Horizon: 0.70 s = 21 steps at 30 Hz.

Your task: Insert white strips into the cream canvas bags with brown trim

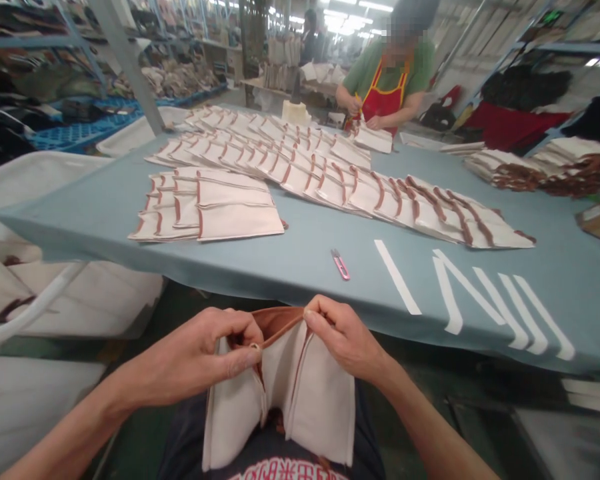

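Observation:
A cream fabric pouch with a brown lining and brown edge trim rests against my lap, its mouth spread apart. My left hand pinches the left side of the rim between thumb and fingers, some fingertips hidden inside the opening. On the right, my right hand grips the top edge at a corner with thumb and forefinger. Beyond my hands, pink thread snips lie on the blue-green tabletop.
Overlapping rows of cream pouches cross the table, with a smaller stack at left. White strips lie front right. Across the table a person in a red apron handles a pouch. White bins stand at left.

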Motion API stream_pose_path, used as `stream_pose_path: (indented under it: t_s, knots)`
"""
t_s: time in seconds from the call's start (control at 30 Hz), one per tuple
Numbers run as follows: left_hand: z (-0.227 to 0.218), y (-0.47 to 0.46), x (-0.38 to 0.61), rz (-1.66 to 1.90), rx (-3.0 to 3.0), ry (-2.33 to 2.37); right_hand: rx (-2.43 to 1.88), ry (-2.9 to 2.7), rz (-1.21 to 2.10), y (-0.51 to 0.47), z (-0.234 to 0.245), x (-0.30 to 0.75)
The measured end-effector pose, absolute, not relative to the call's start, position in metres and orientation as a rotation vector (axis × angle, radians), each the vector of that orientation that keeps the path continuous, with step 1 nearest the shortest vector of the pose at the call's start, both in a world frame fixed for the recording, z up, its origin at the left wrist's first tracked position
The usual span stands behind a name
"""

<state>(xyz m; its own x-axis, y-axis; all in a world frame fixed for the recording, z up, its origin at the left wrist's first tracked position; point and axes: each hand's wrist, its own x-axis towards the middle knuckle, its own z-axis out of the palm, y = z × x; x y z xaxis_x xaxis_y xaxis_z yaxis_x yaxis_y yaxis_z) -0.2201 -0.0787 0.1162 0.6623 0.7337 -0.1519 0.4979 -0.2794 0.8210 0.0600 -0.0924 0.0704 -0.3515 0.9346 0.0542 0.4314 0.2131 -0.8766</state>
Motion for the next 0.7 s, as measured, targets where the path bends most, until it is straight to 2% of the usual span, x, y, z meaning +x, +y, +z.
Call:
stream_pose_path:
  t_s: [0.17, 0.33, 0.7]
  knots:
    - [0.112, -0.073, -0.226, 0.211, 2.011, 0.992, -1.262, -1.981, 0.993, -0.086, 0.061, 0.061]
    - [0.112, -0.072, -0.230, 0.255, 2.167, 1.028, -1.209, -2.091, 0.888, -0.072, 0.058, 0.058]
    - [0.153, -0.077, -0.206, 0.598, 2.132, 0.877, -0.790, -2.239, 0.792, -0.072, 0.121, 0.031]
